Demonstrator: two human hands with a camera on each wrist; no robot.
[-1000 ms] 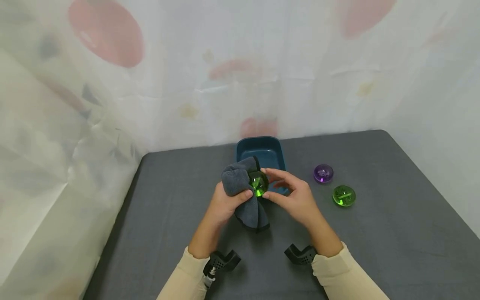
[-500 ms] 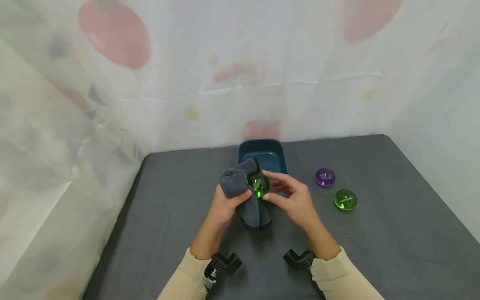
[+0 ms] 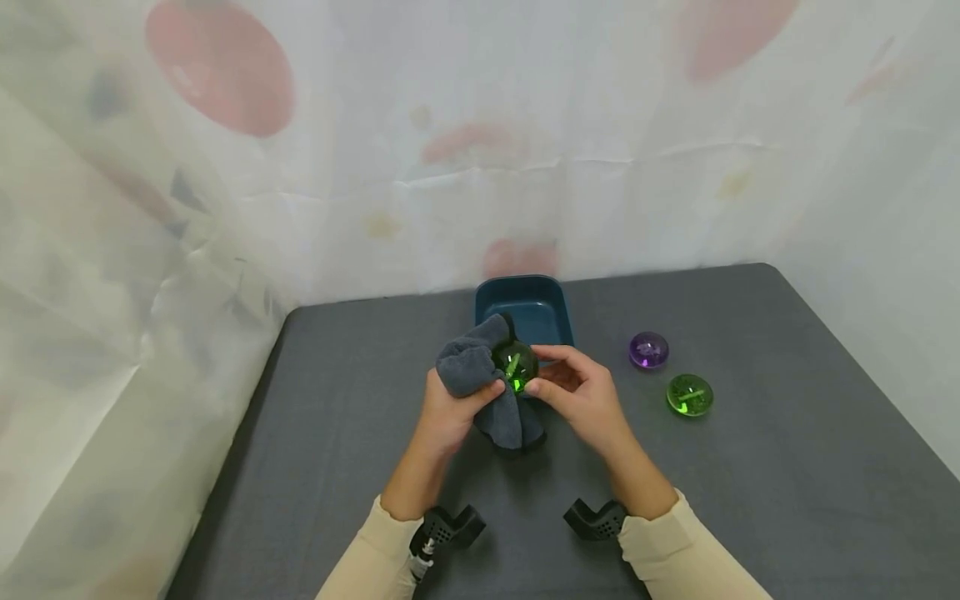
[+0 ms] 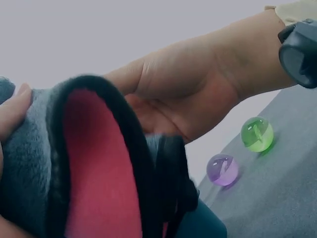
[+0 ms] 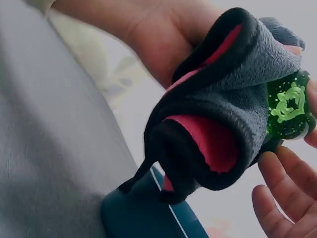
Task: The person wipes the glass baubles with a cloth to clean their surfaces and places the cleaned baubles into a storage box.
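Your left hand [image 3: 450,408] grips a bunched grey cloth [image 3: 480,379] and presses it on a green ball [image 3: 516,365]. Your right hand [image 3: 581,396] pinches that ball with curled fingertips, so it stays put against the cloth. Both are held up over the desk [image 3: 337,433], just in front of the blue tray [image 3: 525,302]. A purple ball [image 3: 648,350] and another green one [image 3: 690,394] sit off to the right, with open room around them.

A: Any delta vs 1 s ago?
B: Right hand [image 3: 581,392] fingers curled in tighter on green ball [image 3: 516,365]. Grey cloth [image 3: 480,379] hangs shorter, bunched up in left hand [image 3: 450,408].
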